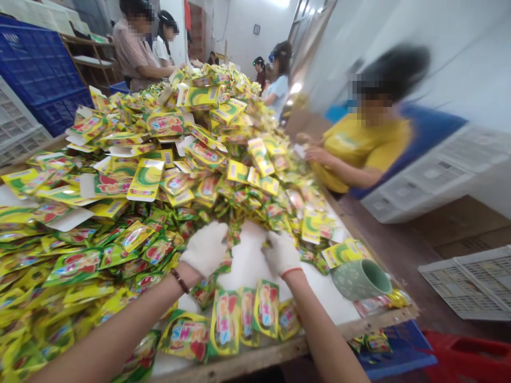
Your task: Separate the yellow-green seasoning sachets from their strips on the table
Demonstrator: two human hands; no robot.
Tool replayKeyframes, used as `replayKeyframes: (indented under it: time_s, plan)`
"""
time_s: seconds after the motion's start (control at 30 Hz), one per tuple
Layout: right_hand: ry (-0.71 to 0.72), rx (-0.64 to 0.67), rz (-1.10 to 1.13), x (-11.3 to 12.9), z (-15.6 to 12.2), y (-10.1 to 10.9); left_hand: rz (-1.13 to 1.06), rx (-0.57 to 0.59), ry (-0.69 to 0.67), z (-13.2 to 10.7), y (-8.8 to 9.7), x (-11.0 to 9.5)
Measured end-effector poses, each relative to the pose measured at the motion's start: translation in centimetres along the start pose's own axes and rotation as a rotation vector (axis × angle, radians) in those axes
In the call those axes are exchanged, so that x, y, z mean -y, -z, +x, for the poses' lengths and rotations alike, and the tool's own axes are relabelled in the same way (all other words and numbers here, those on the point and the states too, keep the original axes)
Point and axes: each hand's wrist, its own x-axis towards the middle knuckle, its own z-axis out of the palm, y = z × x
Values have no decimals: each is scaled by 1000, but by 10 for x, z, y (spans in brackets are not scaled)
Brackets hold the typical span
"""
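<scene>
My left hand (pixel 207 249), in a white glove, is curled at the foot of the heap of small green and yellow packets (pixel 159 249). Its fingertips touch the packets, and what they hold is hidden. Across a bare strip of white tabletop (pixel 247 260), my right hand (pixel 281 252), also gloved, has its fingers bent together. Something small and dark yellow shows at its fingertips, too blurred to name. Between my forearms, near the table edge, several flat packets (pixel 225 322) with a red fruit picture lie in a row.
Yellow printed cartons (pixel 146 179) are piled high on the packets. A green cup (pixel 361 279) lies tipped at the right edge. Below are a blue crate (pixel 399 354) and a red stool-like object (pixel 467 354). A person in a yellow shirt (pixel 363 143) stands right; other people are farther back.
</scene>
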Motion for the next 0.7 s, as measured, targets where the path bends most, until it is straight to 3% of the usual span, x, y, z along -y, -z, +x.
replayKeyframes:
  time_s: [0.13,0.23,0.3,0.4,0.53,0.7]
  plan:
    - [53,3,70,-8,-9,-1,-629,-44,132,-13,1,1]
    - [48,-2,150,-21,-9,-1,-1147,2,294,-22,-1,-6]
    - [17,2,189,-29,-8,1,-1342,32,338,-26,-5,-9]
    - [12,17,240,-33,-11,5,-1413,1,334,-30,-14,-8]
    - [96,47,375,-12,-28,16,-1372,-34,290,-32,-24,-7]
    - [428,202,569,26,-48,29,-1381,40,291,-35,-24,-15]
